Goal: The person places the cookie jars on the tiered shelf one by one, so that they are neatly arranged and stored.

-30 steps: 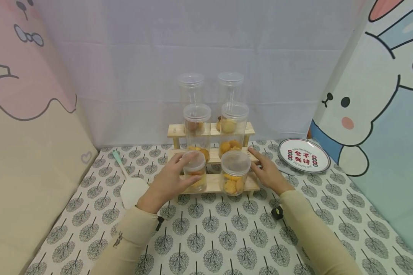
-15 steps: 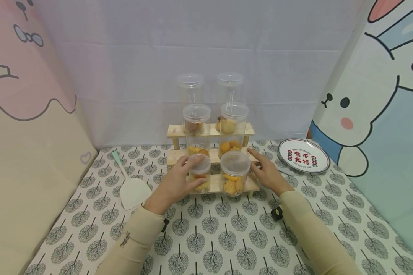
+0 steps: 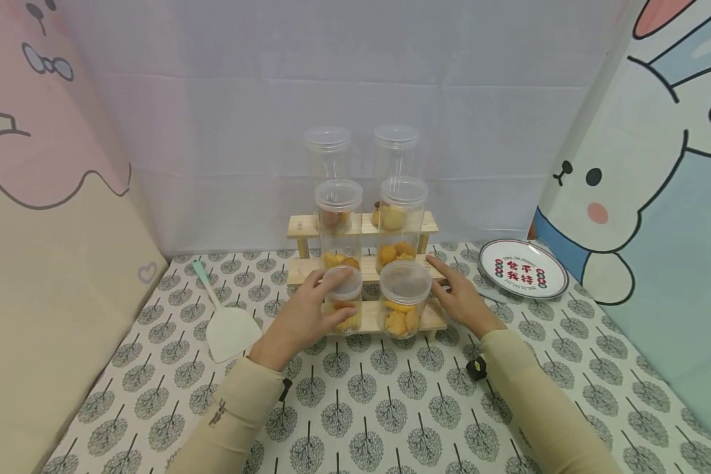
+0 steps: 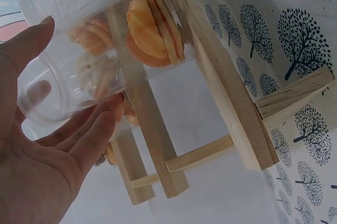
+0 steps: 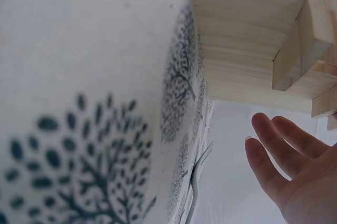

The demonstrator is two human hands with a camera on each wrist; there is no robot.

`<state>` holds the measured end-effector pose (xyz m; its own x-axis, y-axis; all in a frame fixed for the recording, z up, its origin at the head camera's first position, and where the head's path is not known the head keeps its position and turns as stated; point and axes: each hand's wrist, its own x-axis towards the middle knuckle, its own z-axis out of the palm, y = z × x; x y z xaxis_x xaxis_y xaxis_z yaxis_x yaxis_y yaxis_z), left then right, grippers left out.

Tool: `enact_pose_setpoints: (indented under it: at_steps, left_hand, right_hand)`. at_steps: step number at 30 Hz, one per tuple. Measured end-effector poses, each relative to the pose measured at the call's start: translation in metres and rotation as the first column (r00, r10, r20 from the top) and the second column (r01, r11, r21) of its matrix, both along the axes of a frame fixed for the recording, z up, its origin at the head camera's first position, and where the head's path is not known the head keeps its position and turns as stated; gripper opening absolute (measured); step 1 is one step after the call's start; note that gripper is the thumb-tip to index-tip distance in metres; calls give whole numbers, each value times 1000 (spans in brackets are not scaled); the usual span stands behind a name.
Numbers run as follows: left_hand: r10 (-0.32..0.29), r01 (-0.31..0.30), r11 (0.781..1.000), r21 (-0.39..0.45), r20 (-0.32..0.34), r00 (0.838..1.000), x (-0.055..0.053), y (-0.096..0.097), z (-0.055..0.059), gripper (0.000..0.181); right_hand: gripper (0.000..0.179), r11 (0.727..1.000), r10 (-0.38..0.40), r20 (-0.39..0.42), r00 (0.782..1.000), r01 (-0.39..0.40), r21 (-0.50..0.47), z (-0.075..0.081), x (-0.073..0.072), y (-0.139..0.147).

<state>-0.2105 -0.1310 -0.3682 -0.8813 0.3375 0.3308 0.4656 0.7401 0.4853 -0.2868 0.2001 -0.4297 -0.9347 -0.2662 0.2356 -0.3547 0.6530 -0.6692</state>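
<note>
A three-tier wooden stand carries clear lidded jars of cookies, two on each tier. My left hand holds the short front-left jar near its lid, thumb on the near side and fingers round the far side. That jar rests on the lowest tier, beside the short front-right jar. My right hand is at the stand's right end, its index finger touching the middle tier. Its other fingers are loosely extended in the right wrist view and hold nothing.
Taller jars stand behind on the upper tiers. A white spatula with a mint handle lies left on the tree-patterned cloth. A plate with red characters lies right, near a fork. Cloth walls enclose the sides and back.
Between one second and half a second ago, my left hand shifted the front-left jar slightly to the right along the lowest tier. Since then it stays still. The right hand has kept its place.
</note>
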Motion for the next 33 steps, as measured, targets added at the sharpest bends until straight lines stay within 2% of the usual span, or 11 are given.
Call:
enact_pose_setpoints:
  at_steps: [11,22,28,33]
  left_hand:
    - [28,-28,999,-40,22,999,1,3,0,71]
    - [10,-10,999,-35,9,1000,-2,4,-2,72]
    - [7,-7,999,-45,6,1000,-3,2,-3,80]
    - [-12,12,1000,-21,16,1000,-2,-7,-5,88]
  right_hand:
    - [61,1000,1,6,1000,-1,9,-1,0,1]
    - [61,1000,-16,13,1000,16,14,0,0,3]
    - [63,1000,-14,24,1000,14,18,0,-2,2]
    - [64,999,-9,19,1000,8,31,0,-1,3]
